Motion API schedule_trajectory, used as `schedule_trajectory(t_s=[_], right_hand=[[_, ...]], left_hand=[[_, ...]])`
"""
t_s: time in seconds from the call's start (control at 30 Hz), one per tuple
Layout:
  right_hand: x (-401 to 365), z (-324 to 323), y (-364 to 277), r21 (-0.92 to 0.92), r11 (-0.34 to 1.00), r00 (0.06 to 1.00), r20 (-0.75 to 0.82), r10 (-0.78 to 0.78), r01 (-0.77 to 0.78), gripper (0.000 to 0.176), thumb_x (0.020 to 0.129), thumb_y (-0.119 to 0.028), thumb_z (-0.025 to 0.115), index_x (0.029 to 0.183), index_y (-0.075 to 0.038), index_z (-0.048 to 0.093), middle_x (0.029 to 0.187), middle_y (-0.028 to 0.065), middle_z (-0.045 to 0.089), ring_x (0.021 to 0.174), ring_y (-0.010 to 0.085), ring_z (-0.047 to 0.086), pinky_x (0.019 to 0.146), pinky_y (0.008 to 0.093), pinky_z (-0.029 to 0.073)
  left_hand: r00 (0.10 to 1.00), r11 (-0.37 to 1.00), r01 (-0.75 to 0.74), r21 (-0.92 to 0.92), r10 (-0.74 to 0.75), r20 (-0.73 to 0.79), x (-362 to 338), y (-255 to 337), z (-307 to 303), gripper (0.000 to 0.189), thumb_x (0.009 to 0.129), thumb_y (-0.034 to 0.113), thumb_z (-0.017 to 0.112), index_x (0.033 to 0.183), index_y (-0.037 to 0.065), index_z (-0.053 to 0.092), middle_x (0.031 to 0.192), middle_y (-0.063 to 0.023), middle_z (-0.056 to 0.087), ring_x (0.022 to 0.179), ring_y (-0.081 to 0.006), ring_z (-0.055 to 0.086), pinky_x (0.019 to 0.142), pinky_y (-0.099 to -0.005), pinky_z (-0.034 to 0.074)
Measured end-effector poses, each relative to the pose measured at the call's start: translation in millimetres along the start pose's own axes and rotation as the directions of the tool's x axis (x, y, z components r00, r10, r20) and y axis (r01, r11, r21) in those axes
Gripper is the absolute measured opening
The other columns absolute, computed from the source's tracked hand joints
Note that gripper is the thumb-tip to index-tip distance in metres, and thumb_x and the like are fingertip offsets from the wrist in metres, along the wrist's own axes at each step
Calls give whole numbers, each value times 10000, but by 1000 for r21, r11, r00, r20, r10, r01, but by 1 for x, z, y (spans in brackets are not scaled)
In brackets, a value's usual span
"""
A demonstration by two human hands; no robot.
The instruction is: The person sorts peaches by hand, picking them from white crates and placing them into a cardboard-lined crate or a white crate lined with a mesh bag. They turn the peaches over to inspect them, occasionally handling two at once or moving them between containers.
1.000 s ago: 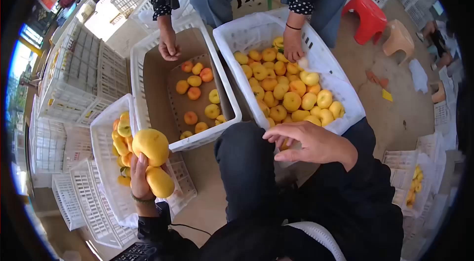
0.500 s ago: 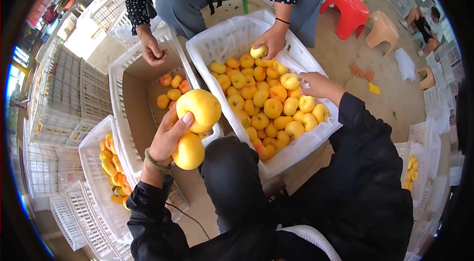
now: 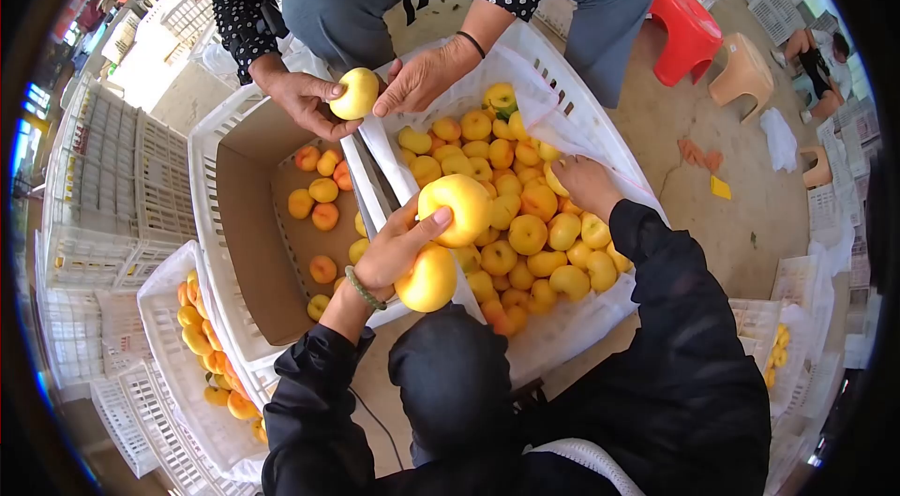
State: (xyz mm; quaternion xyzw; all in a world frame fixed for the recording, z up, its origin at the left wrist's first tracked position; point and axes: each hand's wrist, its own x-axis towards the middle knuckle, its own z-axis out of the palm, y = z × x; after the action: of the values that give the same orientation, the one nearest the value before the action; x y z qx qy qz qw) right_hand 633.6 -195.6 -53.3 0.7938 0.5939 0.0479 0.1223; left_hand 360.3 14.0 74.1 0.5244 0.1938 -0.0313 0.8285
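My left hand [image 3: 398, 252] is closed around two large yellow peaches, an upper peach [image 3: 457, 211] and a lower peach [image 3: 427, 278], held above the gap between two crates. My right hand [image 3: 586, 185] reaches into the lined crate [image 3: 630, 179] of yellow peaches, its fingers curled over a peach [image 3: 555, 179] at the right side of the pile. Part of that peach is hidden under the fingers. Across from me, a person in a dotted shirt holds a pale yellow peach [image 3: 355, 94] in one hand, the other hand close beside it.
Left of the lined crate stands a white crate with a cardboard lining [image 3: 251, 243] and several peaches inside. Another crate of peaches [image 3: 164, 308] is at the lower left. Stacked crates [image 3: 103, 168] stand further left. A red stool [image 3: 682, 32] and a tan stool [image 3: 741, 74] are at the right.
My left hand has moved right with its two peaches. My right hand's fingers have closed over a peach. The other person has lifted a peach out of the lined crate and brought both hands together.
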Motion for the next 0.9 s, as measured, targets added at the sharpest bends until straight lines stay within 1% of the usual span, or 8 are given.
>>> schedule_trajectory(t_s=[0.17, 0.27, 0.3, 0.37, 0.47, 0.7, 0.8, 0.9], right_hand=[[5, -25, 13, 320, 930, 983, 51, 174, -181, 288, 685, -134, 681, 929, -8, 594, 843, 158, 633, 761, 278, 635, 665, 336, 513], [3, -41, 30, 913, 56, 910, 396, 122, -404, 421, 774, -263, 650, 1048, 48, 579, 865, 121, 648, 762, 204, 646, 633, 328, 539], [-4, -57, 24, 915, 59, 913, 390, 124, -399, 421, 774, -263, 650, 1048, 48, 579, 865, 121, 648, 762, 204, 646, 633, 328, 539], [-21, -100, 2, 815, -509, 951, 308, -25, -277, 475, 810, -288, 593, 1137, 53, 537, 990, 119, 636, 839, 209, 638, 702, 351, 541], [-31, -130, -21, 686, -711, 987, 142, -76, -154, 520, 835, -295, 547, 1219, 49, 483, 1087, 133, 606, 931, 211, 620, 762, 354, 528], [-19, -161, -71, 707, -666, 968, 221, -115, -240, 453, 863, -289, 558, 1186, 22, 493, 1067, 128, 605, 939, 215, 620, 772, 358, 522], [-10, -155, -88, 683, -691, 968, 222, -113, -237, 383, 877, -263, 570, 1128, 21, 513, 1043, 121, 607, 921, 209, 625, 766, 353, 525], [0, -164, -97, 691, -689, 973, 212, -94, -218, 389, 889, -302, 577, 1094, 25, 527, 1030, 122, 616, 907, 207, 636, 742, 323, 532]], left_hand=[[997, 994, 36, -98, -43, -65, 0, -6, 3, 435, 924, 331, 538, 1205, 2, 499, 1037, -46, 612, 811, -82, 595, 667, -222, 494], [1000, 987, 16, -158, -19, -16, -2, -11, -6, 500, 934, 415, 472, 1189, -15, 489, 1018, -102, 619, 675, -115, 594, 572, -244, 501], [999, 974, 7, -226, 5, 52, -2, -13, -8, 527, 937, 441, 448, 1188, -21, 481, 1010, -122, 621, 631, -129, 590, 542, -254, 502], [999, 980, -12, -198, 21, 42, -1, -12, -4, 566, 938, 482, 408, 1218, -7, 458, 1050, -150, 609, 608, -158, 590, 529, -268, 507], [990, 945, -2, -326, 48, 134, 7, -14, -2, 588, 936, 519, 374, 1238, 20, 449, 1102, -156, 590, 651, -169, 600, 531, -272, 510], [954, 966, 3, -257, 74, 290, -7, -7, 11, 704, 885, 665, 286, 1298, 105, 394, 980, -240, 611, 734, -284, 613, 577, -311, 513], [991, 976, 30, -215, 0, 136, -13, -5, 12, 722, 868, 688, 290, 1267, 101, 424, 957, -231, 611, 758, -286, 620, 596, -333, 524], [959, 945, 124, -304, -36, 280, -14, -14, -18, 691, 863, 651, 406, 1208, 56, 482, 864, -143, 616, 749, -261, 621, 664, -332, 501]])
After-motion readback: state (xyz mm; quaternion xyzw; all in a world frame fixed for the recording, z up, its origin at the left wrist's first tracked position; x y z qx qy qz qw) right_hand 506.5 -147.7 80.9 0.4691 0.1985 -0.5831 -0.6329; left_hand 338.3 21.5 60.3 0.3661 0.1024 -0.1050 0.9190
